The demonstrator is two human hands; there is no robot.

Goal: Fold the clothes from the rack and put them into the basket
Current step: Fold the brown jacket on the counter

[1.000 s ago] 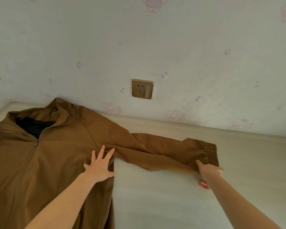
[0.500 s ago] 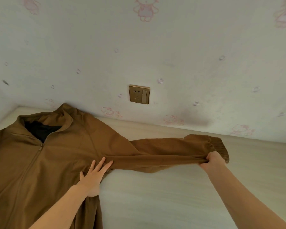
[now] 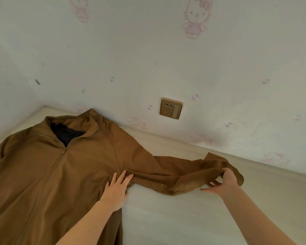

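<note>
A brown zip-up jacket (image 3: 48, 167) lies front up on a pale wooden surface (image 3: 175, 216), collar toward the wall, dark lining showing at the neck. Its right-hand sleeve (image 3: 177, 175) stretches out to the right and sags in the middle. My left hand (image 3: 117, 188) presses flat with straight fingers on the jacket at the armpit. My right hand (image 3: 223, 183) grips the sleeve near its ribbed cuff (image 3: 237, 175), lifting that end a little off the surface. The rack and basket are out of view.
A wall with cartoon-cat wallpaper rises right behind the surface. A gold wall socket (image 3: 171, 108) sits just above the sleeve. A second wall closes the corner at the far left.
My right hand has picked up the cuff end and brought it leftward, so the sleeve went from taut to slack. The view has tilted upward. My left hand stayed pressed at the armpit.
</note>
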